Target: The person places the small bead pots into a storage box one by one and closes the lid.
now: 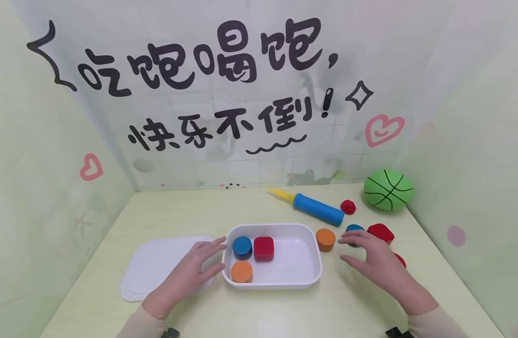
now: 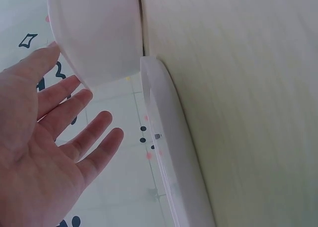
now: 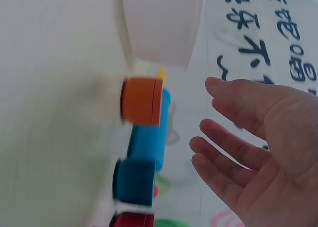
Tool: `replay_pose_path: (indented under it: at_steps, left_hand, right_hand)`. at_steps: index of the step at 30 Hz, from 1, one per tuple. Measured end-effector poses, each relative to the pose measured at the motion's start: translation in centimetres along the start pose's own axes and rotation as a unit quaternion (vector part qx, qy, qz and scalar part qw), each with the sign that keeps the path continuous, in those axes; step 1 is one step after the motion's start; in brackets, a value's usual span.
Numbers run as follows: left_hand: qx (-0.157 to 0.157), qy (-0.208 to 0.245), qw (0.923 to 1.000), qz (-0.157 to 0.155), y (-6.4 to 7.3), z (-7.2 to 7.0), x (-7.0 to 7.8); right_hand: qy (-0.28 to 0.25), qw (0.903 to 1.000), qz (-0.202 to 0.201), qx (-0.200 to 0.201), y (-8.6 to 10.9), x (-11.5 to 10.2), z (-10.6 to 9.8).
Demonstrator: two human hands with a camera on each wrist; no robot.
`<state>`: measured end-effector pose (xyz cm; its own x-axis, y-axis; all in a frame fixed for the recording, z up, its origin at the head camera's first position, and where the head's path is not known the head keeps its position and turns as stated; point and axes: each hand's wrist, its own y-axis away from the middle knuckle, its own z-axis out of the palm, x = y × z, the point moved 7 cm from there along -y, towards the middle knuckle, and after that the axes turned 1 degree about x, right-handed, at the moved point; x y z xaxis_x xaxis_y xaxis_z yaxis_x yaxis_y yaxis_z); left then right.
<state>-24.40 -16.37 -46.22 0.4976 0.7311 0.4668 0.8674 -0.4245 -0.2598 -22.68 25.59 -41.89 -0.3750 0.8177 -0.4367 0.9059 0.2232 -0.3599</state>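
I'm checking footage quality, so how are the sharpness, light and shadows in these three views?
Head view: brightest, black lettering crisp, faint shadow on the pale wood-grain tabletop near the right hand; right wrist: dimmer, orange cylindrical block slightly blurred; left wrist: dim, tabletop grain soft.

White box [image 1: 290, 260]; orange cylinders [image 1: 325, 240]; blue-yellow pump [image 1: 318, 208]; black-lined green ball [image 1: 388, 189]

Three blocks [image 1: 264, 249] in white container [image 1: 297, 263]

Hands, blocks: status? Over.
Left hand empty, at white box. Right hand empty, near loose orange block. Three blocks boxed. Head view: loose blue block partly hidden.
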Motion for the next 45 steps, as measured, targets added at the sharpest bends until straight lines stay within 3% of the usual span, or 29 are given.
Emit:
replay_pose_path:
  at_steps: [9,20,33,45]
  left_hand:
    - [-0.009,0.001,0.9999,-0.009,-0.1,-0.2,-0.1]
    - [-0.015,0.002,0.9998,-0.012,0.0,0.1,-0.1]
    - [-0.018,0.006,0.9996,-0.019,0.0,0.1,-0.1]
    - [-0.014,0.006,0.9998,-0.014,-0.1,0.2,-0.2]
  right_hand:
    - [0.019,0.9983,0.056,0.005,1.8,5.2,-2.3]
    - [0.049,0.9970,0.059,0.011,5.0,9.7,-3.9]
    - [0.007,0.9975,0.070,-0.008,6.1,10.9,-3.5]
    - [0.016,0.9991,0.039,0.007,5.9,10.5,-3.6]
